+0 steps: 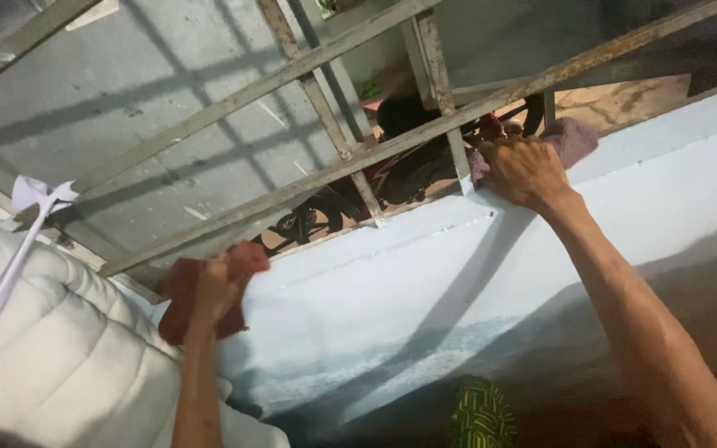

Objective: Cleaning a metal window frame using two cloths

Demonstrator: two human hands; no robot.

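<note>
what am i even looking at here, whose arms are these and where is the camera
There is one picture, taken by a camera worn on a person's head, so the tilted view shows that person's own two bare arms reaching forward. No machine is involved. The left hand is closed around a reddish cloth, low beside a pale blue-white wall ledge. The right hand presses a purplish cloth onto the ledge where the metal window grille meets it. Through the bars, something like a parked motorbike shows dimly. A white quilted cushion with a white strap fills the lower left corner.
</note>
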